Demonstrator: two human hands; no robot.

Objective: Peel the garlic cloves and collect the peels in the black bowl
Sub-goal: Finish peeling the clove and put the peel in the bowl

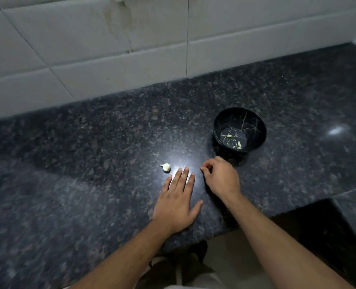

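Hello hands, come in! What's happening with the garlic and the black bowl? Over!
Left hand flat on counter, beside garlic clove. Right hand curled, pinching something tiny, can't tell what. Black bowl holds few bits. Nothing in the way.

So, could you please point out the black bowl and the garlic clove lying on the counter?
black bowl [254, 118]: head view, far inner wall.
garlic clove [166, 167]: head view, middle of its body.

Single head cam, wide-angle, looks forward and down from above the counter [89, 184] edge. Close range: forearms enter from the bottom edge, tiled wall [110, 49] fills the top.
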